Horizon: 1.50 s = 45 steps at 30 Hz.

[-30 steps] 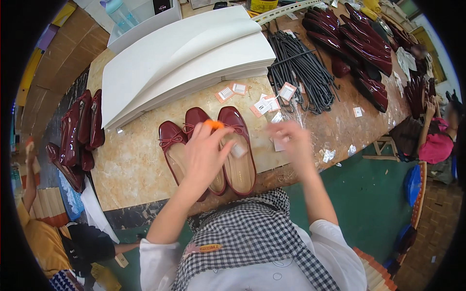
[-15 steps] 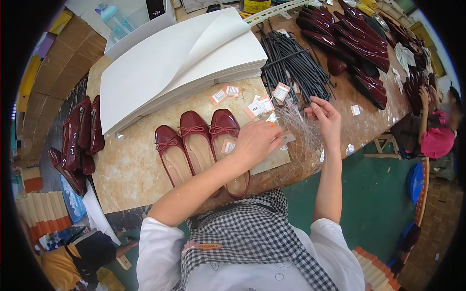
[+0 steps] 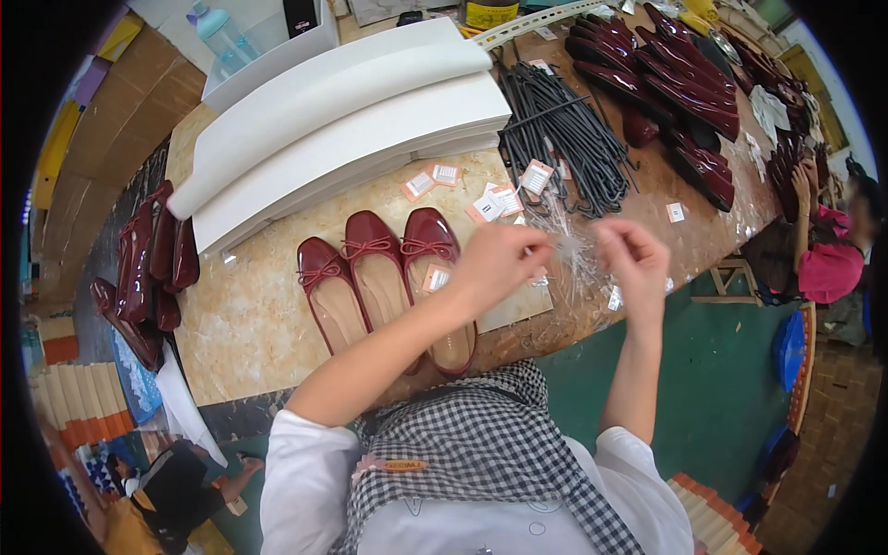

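Three burgundy patent ballet flats (image 3: 427, 228) with small bows lie side by side, toes away from me; a tag (image 3: 435, 277) rests on the right one. Just right of them is my left hand (image 3: 499, 265), its thumb and forefinger pinched; an orange-edged tag shows at its fingers. My right hand (image 3: 635, 262) is raised at the table edge, blurred, its fingertips pinched together. What they hold is too fine to make out. Between and behind the hands lies a tangle of clear plastic strings (image 3: 575, 248). More tags (image 3: 495, 202) lie loose beyond my left hand.
A white paper stack (image 3: 361, 139) with a curled top sheet stands behind the flats. Black rods (image 3: 573, 139) are heaped right of it. More burgundy shoes (image 3: 684, 83) lie far right, others (image 3: 148, 264) at left. Co-workers are at right (image 3: 828, 254) and lower left (image 3: 176, 490).
Both hands have risen slightly; the right has moved a little toward me and right, away from the black rods. The paper's top sheet has curled farther back. The lower-left person has shifted.
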### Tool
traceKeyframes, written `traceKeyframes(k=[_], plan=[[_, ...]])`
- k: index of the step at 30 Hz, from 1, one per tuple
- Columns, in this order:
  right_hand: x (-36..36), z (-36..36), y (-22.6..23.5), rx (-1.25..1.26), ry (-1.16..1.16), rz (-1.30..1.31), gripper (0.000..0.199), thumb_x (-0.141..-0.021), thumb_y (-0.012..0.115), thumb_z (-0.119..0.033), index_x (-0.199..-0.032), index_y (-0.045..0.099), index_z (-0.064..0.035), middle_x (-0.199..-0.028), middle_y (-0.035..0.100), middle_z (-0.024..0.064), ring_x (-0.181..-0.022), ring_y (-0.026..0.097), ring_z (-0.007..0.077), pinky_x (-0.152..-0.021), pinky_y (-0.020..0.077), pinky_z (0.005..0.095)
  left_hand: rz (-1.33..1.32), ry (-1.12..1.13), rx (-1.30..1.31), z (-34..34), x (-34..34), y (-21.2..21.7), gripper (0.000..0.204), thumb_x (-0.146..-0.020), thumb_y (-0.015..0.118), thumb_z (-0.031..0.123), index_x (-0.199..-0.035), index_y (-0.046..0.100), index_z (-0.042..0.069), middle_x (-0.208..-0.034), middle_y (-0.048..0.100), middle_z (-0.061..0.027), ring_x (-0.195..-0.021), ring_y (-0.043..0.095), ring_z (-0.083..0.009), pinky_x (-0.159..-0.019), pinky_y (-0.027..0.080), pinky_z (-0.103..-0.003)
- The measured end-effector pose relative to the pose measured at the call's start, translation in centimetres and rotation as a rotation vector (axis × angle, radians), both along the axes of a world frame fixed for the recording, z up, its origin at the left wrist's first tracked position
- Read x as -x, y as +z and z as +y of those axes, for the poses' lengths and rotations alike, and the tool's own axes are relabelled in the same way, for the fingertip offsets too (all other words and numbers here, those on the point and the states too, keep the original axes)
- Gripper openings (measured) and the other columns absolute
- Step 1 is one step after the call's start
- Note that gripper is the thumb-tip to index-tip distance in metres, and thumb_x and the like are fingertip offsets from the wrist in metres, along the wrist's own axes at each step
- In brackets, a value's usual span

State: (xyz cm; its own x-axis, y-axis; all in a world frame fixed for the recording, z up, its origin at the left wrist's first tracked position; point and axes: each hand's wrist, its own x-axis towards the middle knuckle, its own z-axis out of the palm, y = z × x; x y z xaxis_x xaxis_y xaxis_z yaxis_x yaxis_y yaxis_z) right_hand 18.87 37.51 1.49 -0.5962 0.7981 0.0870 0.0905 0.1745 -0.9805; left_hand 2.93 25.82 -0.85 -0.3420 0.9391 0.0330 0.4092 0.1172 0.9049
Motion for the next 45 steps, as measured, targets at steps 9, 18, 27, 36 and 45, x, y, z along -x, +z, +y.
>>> traceKeyframes(k=[9, 18, 27, 36, 45], plan=[[6.3, -8.4, -0.6, -0.364, 0.245, -0.084, 0.008, -0.078, 0.070, -0.004, -0.084, 0.066, -0.0025, -0.073, 0.065, 0.0058, -0.059, 0.060, 0.0120, -0.054, 0.0473, 0.0240, 0.107, 0.274, -0.092, -8.7, 2.4, 0.8, 0.012, -0.087, 0.062, 0.012, -0.098, 0.063, 0.005, -0.071, 0.063, -0.0126, -0.061, 0.063, -0.0296, -0.054, 0.047, -0.038], [7.6, -10.4, -0.8, -0.440, 0.286, -0.197, 0.009, -0.077, 0.070, -0.006, -0.082, 0.064, -0.0043, -0.072, 0.065, 0.0064, -0.059, 0.062, 0.0170, -0.053, 0.0488, 0.0284, 0.530, 0.286, -0.018, -11.0, 2.0, 0.6, 0.022, -0.089, 0.060, 0.012, -0.108, 0.049, 0.008, -0.075, 0.065, -0.0103, -0.067, 0.066, -0.0261, -0.053, 0.051, -0.037], [7.8, -11.2, -0.7, -0.309, 0.344, -0.157, 0.007, -0.078, 0.069, -0.004, -0.083, 0.064, -0.0018, -0.072, 0.065, 0.0086, -0.061, 0.063, 0.0163, -0.056, 0.0493, 0.0274, 0.299, 0.297, -0.067, -13.2, 2.6, 0.7, 0.016, -0.090, 0.061, 0.010, -0.105, 0.064, 0.008, -0.078, 0.069, -0.0095, -0.067, 0.067, -0.0211, -0.055, 0.050, -0.032], [7.5, -12.2, -1.1, -0.034, 0.595, -0.131, 0.017, -0.080, 0.070, -0.005, -0.096, 0.066, 0.0018, -0.082, 0.067, 0.0093, -0.080, 0.065, 0.0169, -0.071, 0.0514, 0.0295, -0.699, 0.363, 0.004, -16.5, 3.3, 0.6, 0.009, -0.081, 0.073, 0.011, -0.086, 0.069, 0.005, -0.066, 0.063, 0.0004, -0.053, 0.054, -0.0060, -0.049, 0.042, -0.022], [8.9, -12.8, -0.2, -0.073, 0.738, -0.142, 0.028, -0.079, 0.069, -0.003, -0.107, 0.069, -0.0053, -0.091, 0.068, 0.0102, -0.088, 0.064, 0.0230, -0.078, 0.0509, 0.0334, 0.295, 0.494, -0.071, -17.5, 2.3, 1.8, 0.012, -0.078, 0.074, 0.018, -0.085, 0.068, 0.010, -0.068, 0.063, -0.0028, -0.052, 0.058, -0.0156, -0.048, 0.044, -0.027]])
